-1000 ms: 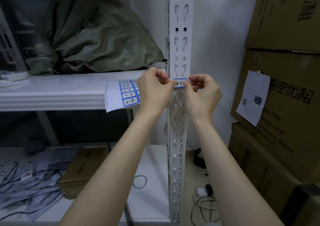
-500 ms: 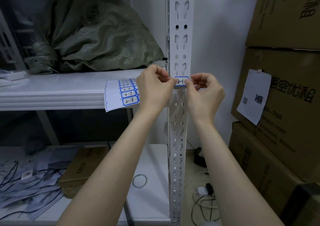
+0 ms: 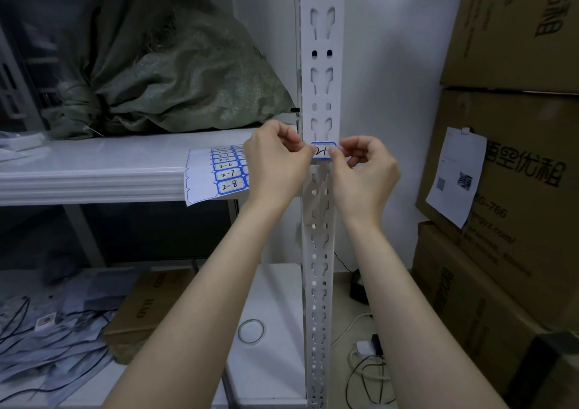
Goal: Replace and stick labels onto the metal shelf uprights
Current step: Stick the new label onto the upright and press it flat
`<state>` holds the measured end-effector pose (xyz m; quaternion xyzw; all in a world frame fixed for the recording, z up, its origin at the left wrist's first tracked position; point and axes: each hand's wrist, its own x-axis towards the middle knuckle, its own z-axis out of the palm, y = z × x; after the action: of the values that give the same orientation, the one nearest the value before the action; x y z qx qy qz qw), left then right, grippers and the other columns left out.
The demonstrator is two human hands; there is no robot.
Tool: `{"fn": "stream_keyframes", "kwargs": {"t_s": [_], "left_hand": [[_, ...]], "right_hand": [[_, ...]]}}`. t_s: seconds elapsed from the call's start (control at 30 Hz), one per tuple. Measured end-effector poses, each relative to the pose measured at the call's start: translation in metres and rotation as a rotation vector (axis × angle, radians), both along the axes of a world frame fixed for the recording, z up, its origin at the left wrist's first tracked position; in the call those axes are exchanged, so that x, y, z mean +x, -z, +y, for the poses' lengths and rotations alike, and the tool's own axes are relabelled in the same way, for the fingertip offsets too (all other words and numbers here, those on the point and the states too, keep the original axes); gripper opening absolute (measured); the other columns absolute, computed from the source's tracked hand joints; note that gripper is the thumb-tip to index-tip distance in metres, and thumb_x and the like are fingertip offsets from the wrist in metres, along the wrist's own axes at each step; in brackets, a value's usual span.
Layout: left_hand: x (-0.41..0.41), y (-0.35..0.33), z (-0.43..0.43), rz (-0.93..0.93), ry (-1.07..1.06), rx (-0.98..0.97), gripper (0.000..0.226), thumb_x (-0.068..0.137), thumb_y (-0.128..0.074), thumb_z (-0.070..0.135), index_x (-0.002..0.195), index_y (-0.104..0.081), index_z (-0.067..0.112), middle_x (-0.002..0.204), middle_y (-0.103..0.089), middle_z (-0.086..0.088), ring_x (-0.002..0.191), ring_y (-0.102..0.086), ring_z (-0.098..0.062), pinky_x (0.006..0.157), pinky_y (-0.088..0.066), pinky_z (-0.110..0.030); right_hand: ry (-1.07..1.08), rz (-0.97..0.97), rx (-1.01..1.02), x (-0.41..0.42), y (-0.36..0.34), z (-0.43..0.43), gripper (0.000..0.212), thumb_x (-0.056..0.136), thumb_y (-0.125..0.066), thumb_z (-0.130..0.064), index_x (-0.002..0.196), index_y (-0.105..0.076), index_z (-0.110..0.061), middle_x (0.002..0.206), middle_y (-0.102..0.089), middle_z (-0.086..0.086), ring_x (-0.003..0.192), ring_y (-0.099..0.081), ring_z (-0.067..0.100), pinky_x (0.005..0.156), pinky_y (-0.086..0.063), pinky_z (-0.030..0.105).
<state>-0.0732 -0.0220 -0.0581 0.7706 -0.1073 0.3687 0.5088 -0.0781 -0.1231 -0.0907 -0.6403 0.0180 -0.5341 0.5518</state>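
Label (image 3: 323, 151): blue-bordered, handwritten, flat against white slotted upright (image 3: 320, 73), frame centre; left hand (image 3: 275, 164) and right hand (image 3: 365, 170) pinch its ends.

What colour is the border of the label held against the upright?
Blue, on the white label, clearest in the head view.

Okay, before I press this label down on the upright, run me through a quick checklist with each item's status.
1. Both ends of the label pinched, by left hand and right hand: ok.
2. The label lies across the face of the upright: ok.
3. The label looks level: ok.
4. Writing faces outward: ok.
5. The label stuck down flat: cannot tell.
6. Old label underneath removed: cannot tell.
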Motion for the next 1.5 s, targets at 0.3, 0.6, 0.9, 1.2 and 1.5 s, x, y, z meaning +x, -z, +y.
{"fn": "stream_keyframes", "kwargs": {"t_s": [0.3,0.6,0.9,1.2,1.5], "left_hand": [[0.003,0.003,0.002,-0.002,0.012,-0.024,0.029,0.072,-0.079,0.015,0.067,-0.052,0.025,0.068,-0.069,0.006,0.069,-0.068,-0.010,0.069,-0.052,-0.020],[0.002,0.000,0.002,-0.008,-0.024,0.029,0.028,0.073,-0.077,0.015,0.068,-0.051,0.025,0.067,-0.066,0.008,0.071,-0.066,-0.009,0.076,-0.053,-0.027],[0.012,0.001,0.018,-0.025,0.008,0.162,0.040,0.073,-0.083,0.035,0.097,-0.063,0.010,0.087,-0.069,0.001,0.083,-0.064,-0.013,0.076,-0.052,-0.026],[0.026,-0.008,0.024,0.032,0.353,0.263,0.025,0.085,-0.074,0.023,0.105,-0.073,0.008,0.097,-0.075,-0.001,0.087,-0.071,-0.005,0.084,-0.058,-0.028],[0.030,-0.007,0.027,0.012,0.407,0.279,0.027,0.084,-0.075,0.026,0.103,-0.071,0.008,0.096,-0.075,-0.001,0.086,-0.071,-0.006,0.081,-0.058,-0.025]], "right_hand": [[0.000,-0.003,-0.004,0.001,0.000,0.001,0.010,0.076,-0.075,-0.016,0.080,-0.067,-0.016,0.066,-0.059,-0.016,0.057,-0.050,0.008,0.064,-0.053,0.032],[0.012,0.001,-0.018,0.001,0.000,0.002,0.009,0.076,-0.075,-0.016,0.081,-0.066,-0.017,0.066,-0.059,-0.017,0.057,-0.051,0.005,0.063,-0.053,0.030],[-0.083,0.045,0.013,0.006,0.002,-0.006,0.030,0.075,-0.077,-0.023,0.100,-0.062,-0.016,0.094,-0.064,-0.002,0.077,-0.057,0.005,0.066,-0.048,0.012],[-0.452,0.025,0.122,0.017,0.003,-0.010,0.019,0.084,-0.070,-0.012,0.102,-0.069,-0.006,0.095,-0.073,0.004,0.089,-0.070,0.012,0.078,-0.054,0.021],[-0.562,0.030,0.194,0.017,0.003,-0.011,0.024,0.084,-0.070,-0.013,0.106,-0.065,-0.005,0.099,-0.072,0.008,0.093,-0.070,0.015,0.082,-0.054,0.024]]}}
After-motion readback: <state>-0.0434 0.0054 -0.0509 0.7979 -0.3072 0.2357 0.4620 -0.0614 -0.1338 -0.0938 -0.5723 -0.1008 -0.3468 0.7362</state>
